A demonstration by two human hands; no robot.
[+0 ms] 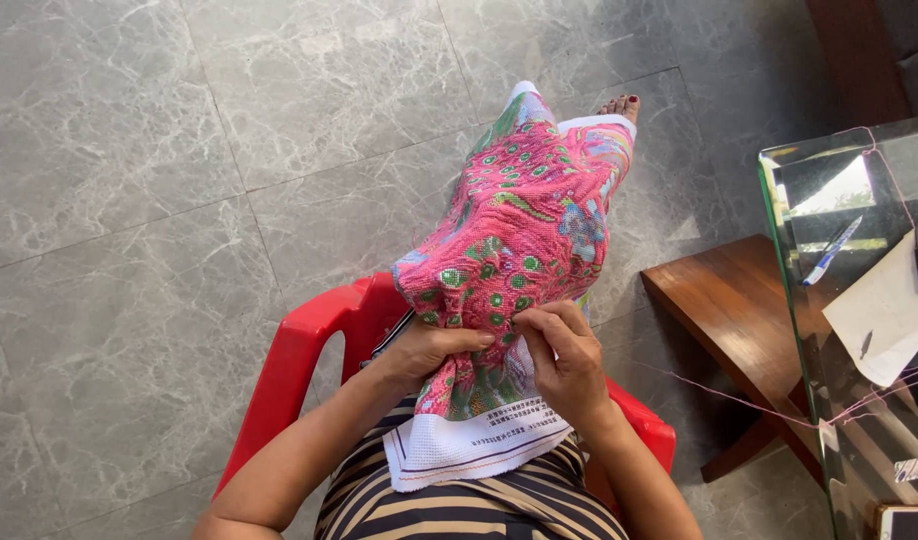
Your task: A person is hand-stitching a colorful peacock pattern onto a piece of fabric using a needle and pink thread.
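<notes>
Resting bunched on the person's lap, the pink cross-stitch canvas (514,230) is gripped from beneath by the left hand (429,350); right hand (569,355) fingers pinch at its surface. Risk: the pink thread (739,400), stretched to the glass table (829,300), could snag or snap.

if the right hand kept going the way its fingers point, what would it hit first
The right hand points its fingertips up and left, already pinching the pink embroidered cloth. It would press into that cloth first; beyond it probably the left hand, though depth is unclear.
</notes>
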